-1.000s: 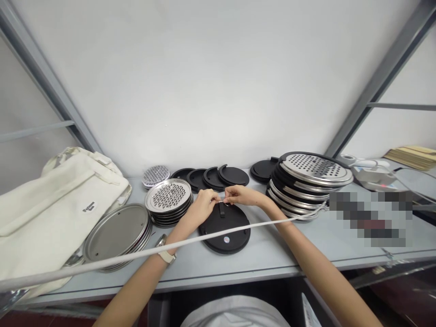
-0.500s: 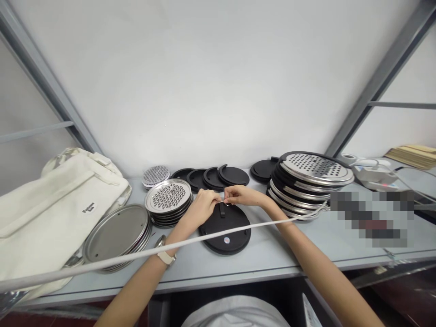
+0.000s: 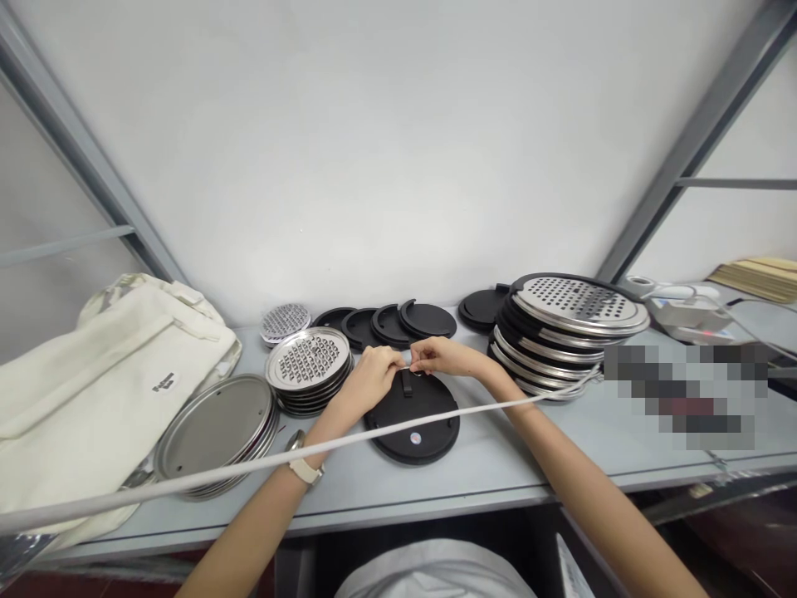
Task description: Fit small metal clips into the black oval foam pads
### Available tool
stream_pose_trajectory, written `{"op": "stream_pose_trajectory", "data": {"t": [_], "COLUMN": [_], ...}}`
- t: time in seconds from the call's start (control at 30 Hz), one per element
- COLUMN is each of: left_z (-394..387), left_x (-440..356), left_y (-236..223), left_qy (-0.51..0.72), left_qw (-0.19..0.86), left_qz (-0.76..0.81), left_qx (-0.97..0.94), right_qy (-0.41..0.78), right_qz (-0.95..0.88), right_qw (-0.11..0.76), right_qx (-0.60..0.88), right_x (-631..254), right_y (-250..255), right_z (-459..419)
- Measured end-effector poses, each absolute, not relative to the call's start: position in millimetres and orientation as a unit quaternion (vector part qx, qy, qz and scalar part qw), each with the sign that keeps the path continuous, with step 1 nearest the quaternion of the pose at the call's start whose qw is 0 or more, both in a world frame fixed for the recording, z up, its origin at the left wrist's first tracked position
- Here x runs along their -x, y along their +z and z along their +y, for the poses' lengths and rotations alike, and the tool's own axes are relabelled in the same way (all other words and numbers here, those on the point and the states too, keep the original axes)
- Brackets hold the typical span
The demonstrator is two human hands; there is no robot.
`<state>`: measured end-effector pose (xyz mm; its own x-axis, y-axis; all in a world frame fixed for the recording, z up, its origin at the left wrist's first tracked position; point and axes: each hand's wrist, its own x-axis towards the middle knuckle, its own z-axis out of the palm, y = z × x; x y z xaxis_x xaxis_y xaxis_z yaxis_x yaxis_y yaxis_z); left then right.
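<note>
A round black disc (image 3: 414,419) with a small round sticker lies on the table in front of me. A short black tab (image 3: 408,384) sticks up near its far edge. Just above that edge, my left hand (image 3: 372,375) and my right hand (image 3: 439,355) meet with pinched fingertips. Between them shows a thin silvery piece (image 3: 406,369) that looks like a ring or bent wire; its full shape is hidden by the fingers. Left of the disc stands a stack of round metal grater plates (image 3: 308,359) with raised teeth.
Plain metal discs (image 3: 215,428) and a cream cloth bag (image 3: 112,365) lie left. Black round lids (image 3: 429,321) line the wall. A tall stack of perforated plates (image 3: 573,303) stands right. A white cable (image 3: 249,467) crosses before my forearms.
Both hands stay pinched together at the disc's far edge with hardly any movement. The view has shifted very slightly.
</note>
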<state>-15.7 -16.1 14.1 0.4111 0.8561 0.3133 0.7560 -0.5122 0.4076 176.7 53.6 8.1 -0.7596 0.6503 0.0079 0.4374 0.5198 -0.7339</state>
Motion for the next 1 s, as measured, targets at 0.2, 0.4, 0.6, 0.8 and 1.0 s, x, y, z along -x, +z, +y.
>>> {"op": "stream_pose_trajectory", "data": {"t": [0.2, 0.4, 0.6, 0.8, 1.0], "left_z": [-14, -11, -10, -7, -6], "left_x": [16, 17, 16, 16, 16], "left_y": [14, 12, 9, 6, 6], "left_qy": [0.272, 0.302, 0.316, 0.321, 0.321], "left_qw": [0.125, 0.142, 0.143, 0.157, 0.159], "left_qz": [0.481, 0.478, 0.482, 0.495, 0.493], "left_qx": [-0.824, -0.812, -0.805, -0.792, -0.793], "right_qy": [0.371, 0.374, 0.335, 0.3, 0.284], "right_qz": [-0.859, -0.862, -0.87, -0.878, -0.879], "right_qw": [0.144, 0.148, 0.151, 0.15, 0.15], "right_qx": [0.321, 0.31, 0.328, 0.341, 0.352], "right_x": [-177, -177, -173, -171, -169], "right_y": [6, 4, 7, 11, 10], "right_z": [55, 56, 51, 45, 44]}}
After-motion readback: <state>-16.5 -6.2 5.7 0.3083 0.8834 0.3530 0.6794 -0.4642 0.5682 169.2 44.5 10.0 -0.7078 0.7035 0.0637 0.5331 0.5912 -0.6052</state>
